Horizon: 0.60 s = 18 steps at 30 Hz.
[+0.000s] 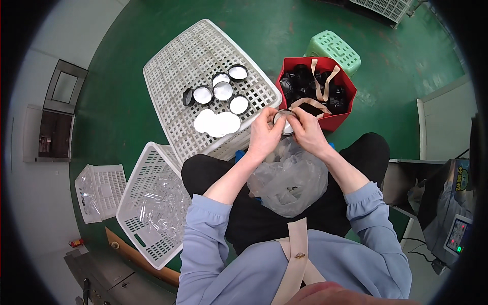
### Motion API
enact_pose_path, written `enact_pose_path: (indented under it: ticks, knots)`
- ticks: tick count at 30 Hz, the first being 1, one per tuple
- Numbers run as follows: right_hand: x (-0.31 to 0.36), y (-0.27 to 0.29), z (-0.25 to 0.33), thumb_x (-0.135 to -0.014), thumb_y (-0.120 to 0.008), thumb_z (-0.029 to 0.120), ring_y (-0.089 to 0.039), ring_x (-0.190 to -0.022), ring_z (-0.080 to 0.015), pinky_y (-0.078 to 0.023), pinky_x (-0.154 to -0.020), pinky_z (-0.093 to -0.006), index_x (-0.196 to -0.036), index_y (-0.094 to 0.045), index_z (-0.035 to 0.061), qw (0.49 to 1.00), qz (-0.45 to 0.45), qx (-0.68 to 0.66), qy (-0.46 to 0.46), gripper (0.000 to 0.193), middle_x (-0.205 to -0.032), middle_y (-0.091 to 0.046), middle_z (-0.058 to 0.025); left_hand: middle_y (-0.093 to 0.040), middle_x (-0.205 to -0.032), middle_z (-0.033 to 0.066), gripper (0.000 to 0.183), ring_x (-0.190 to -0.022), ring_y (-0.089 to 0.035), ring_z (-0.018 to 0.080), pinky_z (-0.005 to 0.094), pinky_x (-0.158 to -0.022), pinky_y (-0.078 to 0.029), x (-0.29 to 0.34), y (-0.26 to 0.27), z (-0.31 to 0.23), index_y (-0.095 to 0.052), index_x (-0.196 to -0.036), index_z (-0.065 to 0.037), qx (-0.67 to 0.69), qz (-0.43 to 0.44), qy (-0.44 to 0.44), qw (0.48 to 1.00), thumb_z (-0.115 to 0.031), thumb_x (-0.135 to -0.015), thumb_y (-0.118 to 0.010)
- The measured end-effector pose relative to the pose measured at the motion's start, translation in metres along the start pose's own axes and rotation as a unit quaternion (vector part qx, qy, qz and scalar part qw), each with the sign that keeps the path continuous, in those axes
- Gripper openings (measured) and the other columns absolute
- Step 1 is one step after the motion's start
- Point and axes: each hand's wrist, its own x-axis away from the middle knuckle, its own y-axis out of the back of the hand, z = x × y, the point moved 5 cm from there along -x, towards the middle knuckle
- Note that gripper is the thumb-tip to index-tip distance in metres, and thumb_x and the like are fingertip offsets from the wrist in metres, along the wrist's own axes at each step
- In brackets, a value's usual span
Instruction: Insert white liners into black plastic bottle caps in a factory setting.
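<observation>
Between my two hands, above my lap, is a round black-rimmed cap (pixel 287 128) with a white disc in it. My left hand (pixel 265 134) grips its left side, and my right hand (pixel 309 134) grips the right, thumbs over the white face. Just beneath hangs a translucent plastic bag (pixel 292 178) in front of my knees; its contents are unclear. On a white slatted crate (pixel 173 66) to the left lie several black caps (pixel 223 91) with white faces, one standing on edge. Loose white discs (pixel 217 123) overlap in a pile near the crate's close edge.
A red bag (pixel 338 122) full of black caps (pixel 302 76) and tan straps stands beyond my right hand, before a green plastic stool (pixel 333 48). At left, a white basket (pixel 134 203) holds clear plastic pieces (pixel 170 208). A machine with a lit panel (pixel 457 234) is at right.
</observation>
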Motion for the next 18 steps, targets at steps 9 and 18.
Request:
enact_pose_path:
  ticks: [9,18]
  knots:
    - [0.001,-0.016,-0.021,-0.088,-0.057,0.006,-0.068,-0.07,-0.0171,-0.054,-0.065,-0.0329,-0.118,-0.055,-0.0053,0.993,0.063,-0.094,-0.032,0.033,-0.085,-0.068,-0.0136,-0.071,-0.081,0.0112,0.021,-0.07,-0.069,0.0202,0.0347,-0.066,-0.053,0.003,-0.001,-0.01,-0.066,-0.098,0.001,-0.106,0.028,-0.072,0.991,-0.019,-0.09,-0.07]
    - [0.004,-0.026,-0.006,-0.096,-0.047,0.003,-0.064,-0.062,-0.013,-0.053,-0.058,-0.0295,-0.116,-0.053,-0.0045,0.998,0.055,-0.02,-0.036,0.021,-0.073,-0.063,-0.0074,-0.071,-0.085,0.0211,0.021,-0.081,-0.068,0.0437,0.0517,-0.072,-0.053,0.011,0.006,-0.018,-0.069,-0.093,-0.004,-0.209,0.014,-0.109,0.972,-0.023,-0.09,-0.062]
